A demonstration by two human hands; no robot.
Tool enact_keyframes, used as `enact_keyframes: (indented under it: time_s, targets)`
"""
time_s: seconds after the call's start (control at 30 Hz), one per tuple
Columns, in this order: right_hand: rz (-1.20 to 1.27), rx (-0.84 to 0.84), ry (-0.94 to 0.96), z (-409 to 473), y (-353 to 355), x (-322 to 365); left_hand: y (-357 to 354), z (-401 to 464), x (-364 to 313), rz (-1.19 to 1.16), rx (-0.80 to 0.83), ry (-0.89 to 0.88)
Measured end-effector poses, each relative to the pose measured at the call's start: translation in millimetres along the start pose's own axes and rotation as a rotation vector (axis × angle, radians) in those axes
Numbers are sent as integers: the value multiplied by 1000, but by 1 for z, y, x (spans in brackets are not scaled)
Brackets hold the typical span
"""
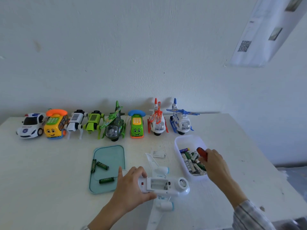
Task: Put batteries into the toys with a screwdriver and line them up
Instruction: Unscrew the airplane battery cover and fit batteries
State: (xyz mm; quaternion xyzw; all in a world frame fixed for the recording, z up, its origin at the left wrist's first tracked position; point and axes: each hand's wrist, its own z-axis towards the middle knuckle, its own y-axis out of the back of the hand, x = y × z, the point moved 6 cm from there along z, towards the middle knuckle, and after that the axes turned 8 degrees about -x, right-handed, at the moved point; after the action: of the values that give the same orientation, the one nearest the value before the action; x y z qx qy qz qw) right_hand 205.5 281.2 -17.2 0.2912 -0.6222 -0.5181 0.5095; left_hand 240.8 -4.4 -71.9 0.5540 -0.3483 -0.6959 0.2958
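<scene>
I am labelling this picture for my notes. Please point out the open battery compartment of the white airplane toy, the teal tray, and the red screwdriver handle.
battery compartment (157, 184), head view, its empty inside.
teal tray (108, 151), head view, bare far part.
screwdriver handle (201, 152), head view, red end above the right hand.

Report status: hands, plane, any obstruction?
Left hand grips upturned toy plane, battery bay open, empty. Right hand holds screwdriver over battery tub. Nothing blocking.

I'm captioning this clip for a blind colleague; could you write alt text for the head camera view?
A person's left hand holds an upturned white toy plane with its battery compartment open and empty, while the right hand, gripping an orange-handled screwdriver, reaches into a clear tub of batteries. Eight toys line the table's far edge; three batteries lie on a teal tray.
</scene>
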Motion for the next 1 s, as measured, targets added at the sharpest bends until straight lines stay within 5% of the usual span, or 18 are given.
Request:
enact_keyframes:
  time_s: [0.27,0.43,0.57,0.67,0.8,1.0]
  targets:
    - [362,292,100,-11,-31,75,7,0,-2,-107,49,15]
    - [160,362,240,-4,-62,109,24,-2,9,-181,21,-29]
    - [-47,391,198,2,-83,111,45,0,54,-253,-156,61]
    - [-18,392,139,10,-98,104,59,-3,100,-79,-311,106]
    - [4,401,121,12,-108,99,56,-10,130,306,-259,60]
    - [45,305,237,2,-97,100,52,-8,121,440,-278,0]
